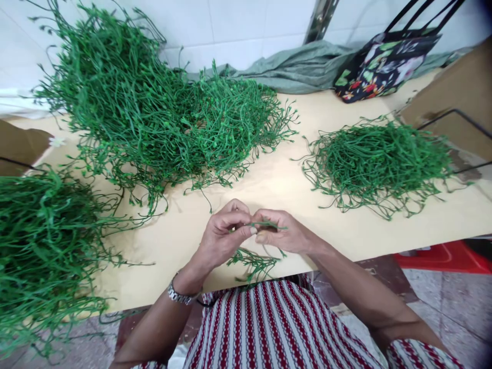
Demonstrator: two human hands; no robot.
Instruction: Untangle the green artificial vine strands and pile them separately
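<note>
My left hand (pixel 226 233) and my right hand (pixel 282 230) meet fingertip to fingertip near the table's front edge. Between them they pinch a thin green plastic-looking stem (pixel 269 224), which lies across the right fingers. Both hands are closed on it. Just below, a small bunch of green stem pieces (pixel 255 264) rests on the table close to my body. Fingers hide part of the held stem, so its ends are hard to make out.
Large tangled heaps of green stems (pixel 154 113) stand at the back left, with another heap (pixel 38 241) at the left edge. A smaller pile (pixel 384 159) lies right. Behind are green cloth (pixel 292 66), a floral bag (pixel 384 66) and a cardboard box (pixel 457 102). A red plastic item (pixel 446 258) sits below the table.
</note>
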